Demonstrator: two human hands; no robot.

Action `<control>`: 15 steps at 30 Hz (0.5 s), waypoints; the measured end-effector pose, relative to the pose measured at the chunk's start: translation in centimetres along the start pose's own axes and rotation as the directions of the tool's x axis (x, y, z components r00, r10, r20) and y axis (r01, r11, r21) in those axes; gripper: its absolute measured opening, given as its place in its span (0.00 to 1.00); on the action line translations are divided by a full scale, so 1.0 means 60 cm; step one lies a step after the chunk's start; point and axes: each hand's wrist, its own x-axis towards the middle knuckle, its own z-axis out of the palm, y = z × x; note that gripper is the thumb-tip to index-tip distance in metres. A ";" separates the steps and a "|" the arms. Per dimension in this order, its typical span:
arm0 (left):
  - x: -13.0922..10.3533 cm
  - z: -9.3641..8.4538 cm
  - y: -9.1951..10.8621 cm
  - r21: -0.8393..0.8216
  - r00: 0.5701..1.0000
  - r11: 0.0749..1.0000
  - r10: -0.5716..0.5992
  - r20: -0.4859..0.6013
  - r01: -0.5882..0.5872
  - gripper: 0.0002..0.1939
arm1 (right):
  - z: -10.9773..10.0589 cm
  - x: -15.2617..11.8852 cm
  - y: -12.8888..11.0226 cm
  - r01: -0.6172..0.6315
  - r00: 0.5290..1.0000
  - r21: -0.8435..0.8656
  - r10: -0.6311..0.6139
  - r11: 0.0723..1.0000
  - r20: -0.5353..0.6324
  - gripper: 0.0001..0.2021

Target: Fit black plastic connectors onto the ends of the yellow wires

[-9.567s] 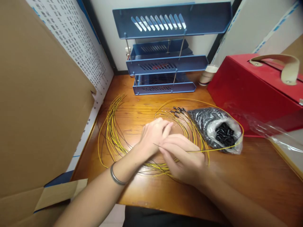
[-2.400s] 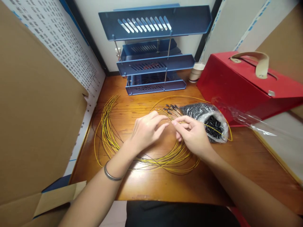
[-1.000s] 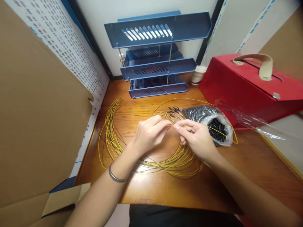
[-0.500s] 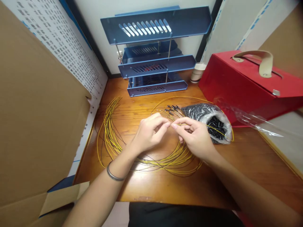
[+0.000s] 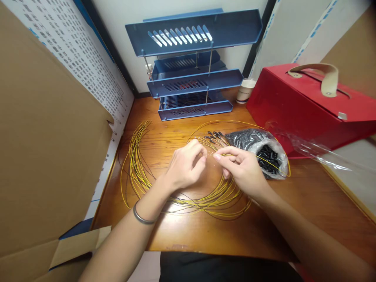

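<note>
Over the middle of the wooden table, my right hand (image 5: 242, 166) pinches a yellow wire, which arcs out past the plastic bag. My left hand (image 5: 186, 164) is just left of it, thumb and forefinger curled together; whether anything is between them is too small to see. A bundle of yellow and dark wires (image 5: 138, 164) curves from the left side of the table round below both hands. Behind my right hand lie several wire ends with black tips (image 5: 214, 135). An open plastic bag (image 5: 249, 137) holding small black pieces (image 5: 268, 158) rests beyond that hand.
A blue tiered tray rack (image 5: 194, 33) stands at the back of the table (image 5: 182, 237). To its right are a paper cup (image 5: 245, 91) and a red box (image 5: 293, 105) with a beige handle. Cardboard (image 5: 49, 129) rises along the left side.
The fingertips of my left hand have moved slightly left, away from those of my right hand, leaving a small gap. My right hand has barely moved.
</note>
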 end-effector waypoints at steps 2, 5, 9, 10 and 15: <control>-0.002 0.000 0.001 0.007 0.998 0.999 0.042 0.038 -0.042 0.11 | 0.001 0.000 0.000 -0.012 0.999 0.024 0.011 1.000 0.037 0.14; -0.003 0.003 0.002 -0.042 0.993 0.996 0.088 0.075 -0.085 0.15 | 0.002 -0.001 0.000 -0.019 0.995 0.057 0.013 0.998 0.096 0.13; -0.004 0.009 0.000 -0.089 0.991 0.990 0.112 0.073 -0.106 0.17 | 0.001 -0.003 0.003 -0.017 0.990 0.060 0.008 0.998 0.143 0.13; -0.004 0.010 -0.001 -0.085 0.990 0.990 0.121 0.066 -0.115 0.18 | 0.000 -0.003 0.004 -0.010 0.989 0.056 0.002 0.998 0.145 0.13; -0.002 0.016 -0.001 -0.099 0.987 0.982 0.159 -0.014 -0.160 0.20 | -0.001 -0.003 0.004 0.003 0.990 0.037 -0.009 0.999 0.138 0.16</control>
